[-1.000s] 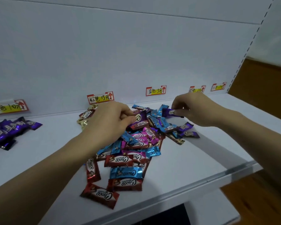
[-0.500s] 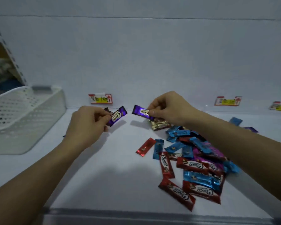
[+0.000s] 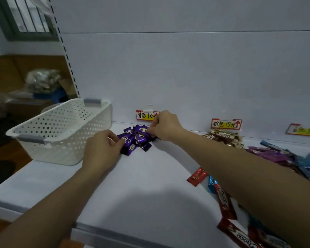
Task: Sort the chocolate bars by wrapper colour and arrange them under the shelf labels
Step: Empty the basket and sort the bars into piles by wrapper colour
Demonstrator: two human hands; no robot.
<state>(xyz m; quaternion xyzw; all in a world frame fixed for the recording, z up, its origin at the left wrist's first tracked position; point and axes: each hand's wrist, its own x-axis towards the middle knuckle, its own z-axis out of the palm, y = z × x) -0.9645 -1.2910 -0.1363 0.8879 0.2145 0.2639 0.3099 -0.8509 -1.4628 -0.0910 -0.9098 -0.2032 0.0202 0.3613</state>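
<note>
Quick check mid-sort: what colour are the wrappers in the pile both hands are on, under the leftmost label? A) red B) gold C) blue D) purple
D: the left hand and right hand both pinch at the purple bars piled on the shelf right below the leftmost label.

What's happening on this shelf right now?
A person is sorting chocolate bars by colour. Both hands are at the purple bars piled under the leftmost label: the left hand pinches one at the pile's left edge, the right hand one at its back. The brown-gold bars lie under the next label; mixed bars wait at right.
</note>
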